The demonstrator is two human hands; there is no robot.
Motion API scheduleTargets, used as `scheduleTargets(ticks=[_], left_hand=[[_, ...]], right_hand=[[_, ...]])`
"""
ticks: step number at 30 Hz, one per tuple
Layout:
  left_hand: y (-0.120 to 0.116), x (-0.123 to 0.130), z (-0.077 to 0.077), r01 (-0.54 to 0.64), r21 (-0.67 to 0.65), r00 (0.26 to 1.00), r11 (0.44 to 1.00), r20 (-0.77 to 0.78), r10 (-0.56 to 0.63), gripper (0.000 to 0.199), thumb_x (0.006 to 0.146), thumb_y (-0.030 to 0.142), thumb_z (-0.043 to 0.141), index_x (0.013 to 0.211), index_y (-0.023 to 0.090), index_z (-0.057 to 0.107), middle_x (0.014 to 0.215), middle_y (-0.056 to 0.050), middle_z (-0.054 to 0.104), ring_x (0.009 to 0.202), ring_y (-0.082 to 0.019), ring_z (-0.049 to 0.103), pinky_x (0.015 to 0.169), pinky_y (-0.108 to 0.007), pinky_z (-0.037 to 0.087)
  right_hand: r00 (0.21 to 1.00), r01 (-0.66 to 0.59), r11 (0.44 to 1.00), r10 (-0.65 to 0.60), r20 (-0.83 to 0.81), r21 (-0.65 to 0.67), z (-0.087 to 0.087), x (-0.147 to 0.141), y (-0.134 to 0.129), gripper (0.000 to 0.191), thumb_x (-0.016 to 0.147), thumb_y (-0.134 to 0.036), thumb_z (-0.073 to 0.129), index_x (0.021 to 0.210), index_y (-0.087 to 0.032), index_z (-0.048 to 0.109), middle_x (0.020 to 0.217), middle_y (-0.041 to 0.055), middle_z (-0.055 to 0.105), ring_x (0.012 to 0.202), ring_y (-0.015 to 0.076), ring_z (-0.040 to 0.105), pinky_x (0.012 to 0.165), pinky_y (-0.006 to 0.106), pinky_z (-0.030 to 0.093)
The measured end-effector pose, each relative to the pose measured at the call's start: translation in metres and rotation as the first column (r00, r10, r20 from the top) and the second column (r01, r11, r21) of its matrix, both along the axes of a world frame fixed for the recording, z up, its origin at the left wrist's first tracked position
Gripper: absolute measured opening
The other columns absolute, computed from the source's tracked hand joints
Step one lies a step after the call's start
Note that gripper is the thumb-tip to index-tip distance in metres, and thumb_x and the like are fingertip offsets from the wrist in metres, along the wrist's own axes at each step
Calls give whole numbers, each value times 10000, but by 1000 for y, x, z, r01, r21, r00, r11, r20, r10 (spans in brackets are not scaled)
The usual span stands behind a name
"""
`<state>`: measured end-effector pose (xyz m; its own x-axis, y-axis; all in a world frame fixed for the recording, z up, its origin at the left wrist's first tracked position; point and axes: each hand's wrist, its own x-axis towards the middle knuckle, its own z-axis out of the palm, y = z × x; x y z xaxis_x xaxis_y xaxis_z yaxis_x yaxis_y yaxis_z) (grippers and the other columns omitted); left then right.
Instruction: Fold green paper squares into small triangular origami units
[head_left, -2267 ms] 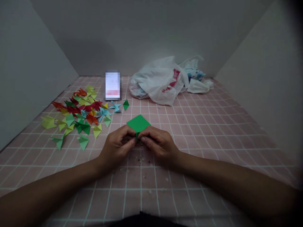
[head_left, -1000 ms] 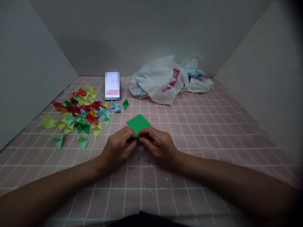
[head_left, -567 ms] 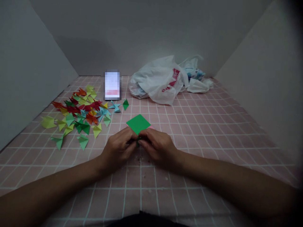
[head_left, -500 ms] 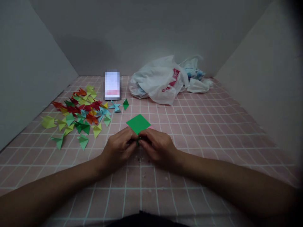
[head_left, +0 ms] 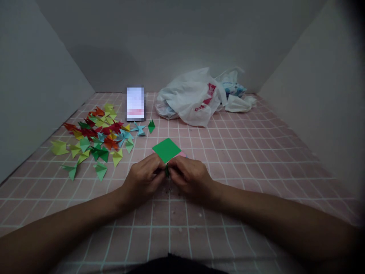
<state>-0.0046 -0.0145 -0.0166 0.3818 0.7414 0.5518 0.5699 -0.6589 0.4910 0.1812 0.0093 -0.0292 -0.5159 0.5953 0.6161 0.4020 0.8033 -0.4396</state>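
Both hands meet at the middle of the table, fingertips pinched together. Between them is a small folded piece of dark green paper [head_left: 167,170], mostly hidden by the fingers. My left hand [head_left: 145,173] grips it from the left, and my right hand [head_left: 190,176] from the right. Just beyond the fingertips lies a flat green paper square [head_left: 167,149], turned with a corner away from me. A pink edge [head_left: 182,153] of paper shows beneath its right side.
Many folded paper pieces [head_left: 98,152] in several colours lie at the left. A phone with a blurred screen [head_left: 135,102] stands behind them. White plastic bags [head_left: 189,97] rest at the back, and walls rise on three sides.
The small dark green piece between my fingertips has shifted slightly and shows a little differently. My hands have hardly moved.
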Motion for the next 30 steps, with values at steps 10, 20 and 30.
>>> scheduleTargets(ticks=[10, 20, 30], left_hand=[[5, -5, -1, -83, -115, 977, 990, 189, 104, 148, 841, 39, 605, 815, 183, 584, 756, -13, 648, 678, -137, 634, 614, -249, 498], [3, -2, 3, -12, 38, 999, 999, 35, 11, 153, 873, 36, 570, 841, 185, 583, 755, -24, 640, 697, -146, 618, 606, -248, 486], [3, -2, 0, 1, 35, 1000, 999, 31, -2, 145, 879, 33, 579, 836, 171, 581, 754, -29, 627, 713, -151, 612, 623, -256, 483]], right_hand=[[965, -15, 967, -52, -257, -253, 4, -1, 5, 103, 877, -113, 559, 808, -191, 557, 687, -26, 598, 595, 101, 562, 562, 218, 424], [977, -128, 973, 90, -194, -194, 5, 1, 5, 58, 944, -151, 572, 923, -165, 624, 807, 30, 691, 706, 130, 624, 647, 247, 485], [978, -128, 973, 92, -188, -190, 4, 1, 3, 45, 925, -150, 575, 916, -164, 618, 804, 36, 688, 714, 140, 627, 657, 260, 490]])
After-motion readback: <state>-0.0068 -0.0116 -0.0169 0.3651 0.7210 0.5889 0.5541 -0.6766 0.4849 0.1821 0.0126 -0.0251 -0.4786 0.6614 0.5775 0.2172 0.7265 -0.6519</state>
